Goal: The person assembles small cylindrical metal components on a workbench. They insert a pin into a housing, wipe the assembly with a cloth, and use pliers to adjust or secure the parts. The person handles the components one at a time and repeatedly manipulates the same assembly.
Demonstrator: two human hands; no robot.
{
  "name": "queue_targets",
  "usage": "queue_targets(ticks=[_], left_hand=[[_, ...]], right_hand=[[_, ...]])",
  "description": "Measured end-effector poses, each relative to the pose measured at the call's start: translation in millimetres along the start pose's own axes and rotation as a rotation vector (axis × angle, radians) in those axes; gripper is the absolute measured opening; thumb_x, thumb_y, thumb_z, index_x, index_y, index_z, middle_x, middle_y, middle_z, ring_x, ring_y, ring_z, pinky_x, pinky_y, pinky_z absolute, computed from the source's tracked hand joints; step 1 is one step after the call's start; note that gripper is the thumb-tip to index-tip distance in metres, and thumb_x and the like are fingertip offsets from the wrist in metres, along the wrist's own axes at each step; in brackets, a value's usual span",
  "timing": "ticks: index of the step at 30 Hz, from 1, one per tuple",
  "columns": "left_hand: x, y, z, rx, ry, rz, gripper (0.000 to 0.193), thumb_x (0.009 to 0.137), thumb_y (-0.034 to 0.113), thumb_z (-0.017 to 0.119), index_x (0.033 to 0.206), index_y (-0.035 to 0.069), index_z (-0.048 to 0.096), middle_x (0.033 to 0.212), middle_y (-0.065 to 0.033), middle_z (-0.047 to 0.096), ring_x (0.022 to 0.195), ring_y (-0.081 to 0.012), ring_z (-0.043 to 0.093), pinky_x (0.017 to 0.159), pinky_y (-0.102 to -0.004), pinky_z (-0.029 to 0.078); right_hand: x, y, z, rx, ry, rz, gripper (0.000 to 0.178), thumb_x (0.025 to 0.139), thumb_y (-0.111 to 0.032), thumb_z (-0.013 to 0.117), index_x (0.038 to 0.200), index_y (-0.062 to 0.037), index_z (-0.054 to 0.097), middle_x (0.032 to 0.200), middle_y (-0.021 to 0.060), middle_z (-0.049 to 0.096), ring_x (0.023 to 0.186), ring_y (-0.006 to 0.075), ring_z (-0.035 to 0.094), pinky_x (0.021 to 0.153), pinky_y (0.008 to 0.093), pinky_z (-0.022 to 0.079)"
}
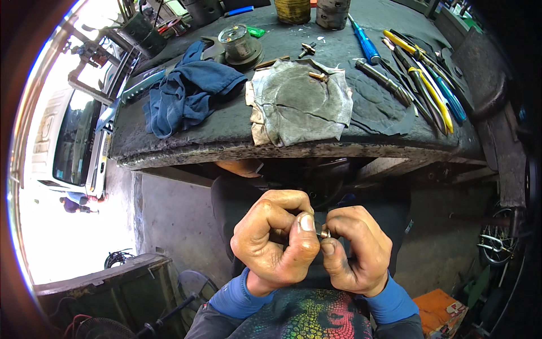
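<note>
Close in front of my body, below the bench edge, a small shiny metal fitting [323, 233] is pinched between my two hands. My left hand [275, 237] is closed, its thumb and forefinger against the fitting's left end. From the other side, my right hand [359, 248] grips it between thumb and fingertips. Most of the fitting is hidden by my fingers. On the bench ahead lies a grey, stained cloth pad [305, 110] bearing a small brass-coloured piece [318, 76]. Just beyond it is another small dark metal fitting [307, 50].
A blue rag [192, 93] and a round metal spool-like part [240, 45] lie on the dark workbench [186, 144], left of the pad. To the right are a blue screwdriver [366, 42], a metal rod [385, 83] and several pliers [432, 96]. Tins [332, 14] stand at the back.
</note>
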State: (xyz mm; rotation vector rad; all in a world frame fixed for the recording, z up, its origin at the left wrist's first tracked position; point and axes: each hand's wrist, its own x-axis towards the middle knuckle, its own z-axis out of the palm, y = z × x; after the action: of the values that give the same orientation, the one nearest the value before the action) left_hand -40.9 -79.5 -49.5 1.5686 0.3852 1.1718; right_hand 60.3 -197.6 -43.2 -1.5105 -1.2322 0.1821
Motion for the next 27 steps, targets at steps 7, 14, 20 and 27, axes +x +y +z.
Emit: queue_targets(ticks=[7, 14, 20, 27], left_hand=[[-0.7, -1.2, -0.5, 0.005, -0.007, 0.001, 0.017, 0.083, -0.005, 0.067, 0.076, 0.001, 0.053, 0.088, -0.0159, 0.071, 0.066, -0.0062, 0.052, 0.056, -0.0223, 0.042], [-3.5, 4.8, 1.5, -0.038, 0.008, -0.098, 0.016, 0.084, -0.005, 0.066, 0.077, 0.002, 0.053, 0.09, -0.015, 0.071, 0.063, -0.0023, 0.046, 0.054, -0.0211, 0.04], [-7.5, 5.0, 2.3, -0.061, 0.016, -0.113, 0.017, 0.086, -0.005, 0.065, 0.077, 0.002, 0.053, 0.09, -0.0153, 0.071, 0.062, -0.0015, 0.045, 0.054, -0.0208, 0.039], [-7.7, 2.5, 4.8, -0.052, -0.003, -0.062, 0.018, 0.086, -0.003, 0.066, 0.076, 0.002, 0.052, 0.089, -0.0161, 0.072, 0.062, -0.0022, 0.046, 0.054, -0.0209, 0.04]], right_hand=[[-1.2, 3.6, -5.9, 0.157, -0.012, 0.084, 0.026, 0.087, -0.01, 0.082, 0.106, 0.0029, 0.069, 0.099, 0.0182, 0.07, 0.08, 0.0282, 0.07, 0.07, 0.0341, 0.057], [-2.0, 2.2, -7.4, -0.047, 0.018, -0.086, 0.035, 0.082, -0.006, 0.085, 0.111, 0.0037, 0.068, 0.1, 0.0204, 0.07, 0.082, 0.0319, 0.071, 0.072, 0.036, 0.059], [-4.5, 2.1, -6.2, -0.099, 0.01, -0.13, 0.03, 0.082, -0.002, 0.081, 0.108, 0.0052, 0.067, 0.098, 0.02, 0.07, 0.078, 0.0313, 0.071, 0.069, 0.0366, 0.059], [-5.7, 0.5, -3.5, -0.086, 0.043, -0.102, 0.022, 0.085, -0.004, 0.077, 0.102, 0.0053, 0.068, 0.093, 0.0191, 0.069, 0.075, 0.0305, 0.069, 0.066, 0.0357, 0.058]])
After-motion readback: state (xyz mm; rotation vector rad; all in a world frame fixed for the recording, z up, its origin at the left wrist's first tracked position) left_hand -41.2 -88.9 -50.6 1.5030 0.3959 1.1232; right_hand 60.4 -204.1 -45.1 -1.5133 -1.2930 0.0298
